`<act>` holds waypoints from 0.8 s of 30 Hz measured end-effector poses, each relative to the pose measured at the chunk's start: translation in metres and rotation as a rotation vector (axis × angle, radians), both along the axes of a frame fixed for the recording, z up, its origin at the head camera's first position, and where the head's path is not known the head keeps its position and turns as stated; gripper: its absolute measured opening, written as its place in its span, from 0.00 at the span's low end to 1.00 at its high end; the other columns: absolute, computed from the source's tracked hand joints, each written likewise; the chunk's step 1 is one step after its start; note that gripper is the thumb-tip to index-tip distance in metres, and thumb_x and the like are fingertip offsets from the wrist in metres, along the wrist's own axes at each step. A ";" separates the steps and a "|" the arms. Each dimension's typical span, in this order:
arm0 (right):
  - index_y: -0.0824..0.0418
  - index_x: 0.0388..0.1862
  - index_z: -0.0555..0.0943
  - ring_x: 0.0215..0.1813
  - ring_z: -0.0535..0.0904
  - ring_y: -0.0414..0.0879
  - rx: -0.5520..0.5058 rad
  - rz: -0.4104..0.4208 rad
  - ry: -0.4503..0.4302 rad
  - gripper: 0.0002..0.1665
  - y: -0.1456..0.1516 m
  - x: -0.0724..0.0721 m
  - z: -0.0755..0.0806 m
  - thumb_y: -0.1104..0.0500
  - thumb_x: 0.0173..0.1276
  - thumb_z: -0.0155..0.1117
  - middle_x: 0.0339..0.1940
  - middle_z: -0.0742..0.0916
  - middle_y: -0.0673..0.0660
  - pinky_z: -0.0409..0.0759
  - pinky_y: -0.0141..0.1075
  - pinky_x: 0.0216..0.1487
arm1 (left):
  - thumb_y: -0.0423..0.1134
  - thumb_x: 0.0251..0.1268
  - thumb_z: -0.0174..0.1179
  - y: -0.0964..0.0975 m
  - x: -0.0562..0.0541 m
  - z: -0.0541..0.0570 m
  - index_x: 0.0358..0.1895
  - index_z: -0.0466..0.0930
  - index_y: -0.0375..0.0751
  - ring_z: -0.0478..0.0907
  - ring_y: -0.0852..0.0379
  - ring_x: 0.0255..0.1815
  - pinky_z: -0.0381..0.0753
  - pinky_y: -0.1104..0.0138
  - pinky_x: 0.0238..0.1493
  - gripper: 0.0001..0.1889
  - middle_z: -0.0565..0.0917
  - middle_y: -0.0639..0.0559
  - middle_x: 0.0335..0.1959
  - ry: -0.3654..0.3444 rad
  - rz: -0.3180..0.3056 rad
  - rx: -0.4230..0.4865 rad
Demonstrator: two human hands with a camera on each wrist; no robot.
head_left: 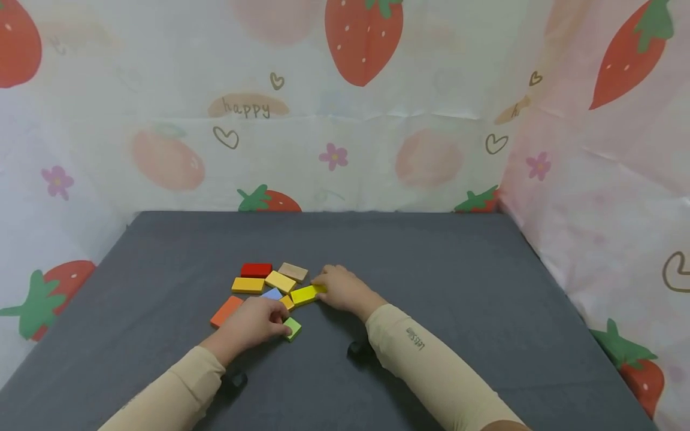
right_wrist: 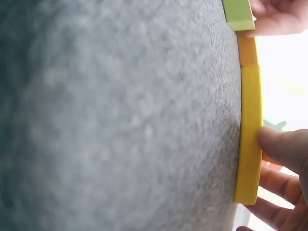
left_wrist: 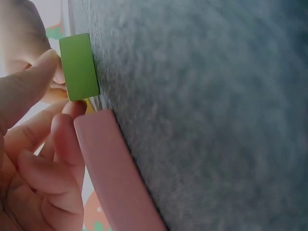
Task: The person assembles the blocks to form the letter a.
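Note:
My left hand pinches a small green block at the near side of a cluster of flat coloured blocks. In the left wrist view, the thumb is at one side of the green block and a fingertip at its lower end. My right hand grips the right end of a bright yellow block, its thumb on the upper face in the right wrist view. The yellow block lies end to end with a small orange-yellow block. A blue block is partly hidden behind my left hand.
Behind the hands lie a red block, a plain wooden block and two yellow-orange blocks, one at the left. An orange block is left of my left hand. Grey cloth covers the table; printed curtains hang around it.

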State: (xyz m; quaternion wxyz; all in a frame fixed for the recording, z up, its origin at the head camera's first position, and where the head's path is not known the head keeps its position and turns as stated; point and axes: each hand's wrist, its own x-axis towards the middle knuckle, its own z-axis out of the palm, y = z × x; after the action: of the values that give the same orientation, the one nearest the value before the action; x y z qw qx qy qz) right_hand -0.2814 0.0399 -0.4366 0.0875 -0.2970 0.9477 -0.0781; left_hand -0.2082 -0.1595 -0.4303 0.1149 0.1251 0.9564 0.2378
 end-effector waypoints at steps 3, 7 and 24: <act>0.54 0.53 0.84 0.44 0.77 0.44 -0.038 0.004 -0.004 0.15 -0.002 0.001 0.001 0.54 0.69 0.64 0.46 0.84 0.52 0.76 0.37 0.51 | 0.42 0.51 0.74 0.003 0.002 0.001 0.35 0.85 0.46 0.70 0.60 0.26 0.70 0.68 0.31 0.10 0.77 0.57 0.21 -0.006 0.008 -0.008; 0.56 0.43 0.83 0.37 0.76 0.42 -0.112 -0.044 -0.068 0.09 -0.004 0.004 0.006 0.58 0.64 0.68 0.39 0.85 0.51 0.77 0.35 0.46 | 0.41 0.51 0.74 0.007 0.005 0.002 0.37 0.85 0.46 0.71 0.60 0.26 0.71 0.68 0.32 0.11 0.78 0.57 0.22 -0.021 0.017 -0.015; 0.55 0.42 0.84 0.37 0.79 0.42 -0.050 -0.046 -0.129 0.07 -0.011 0.008 0.018 0.62 0.64 0.67 0.39 0.87 0.51 0.79 0.34 0.45 | 0.37 0.53 0.72 0.021 0.011 0.002 0.42 0.84 0.47 0.72 0.60 0.31 0.78 0.64 0.39 0.12 0.81 0.57 0.30 -0.052 -0.011 -0.002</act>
State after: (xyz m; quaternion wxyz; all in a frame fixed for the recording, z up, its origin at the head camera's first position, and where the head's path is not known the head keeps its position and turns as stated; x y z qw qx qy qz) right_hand -0.2733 0.0291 -0.4189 0.1390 -0.2717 0.9443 -0.1229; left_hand -0.1968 -0.1384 -0.4284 0.1412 0.1242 0.9525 0.2394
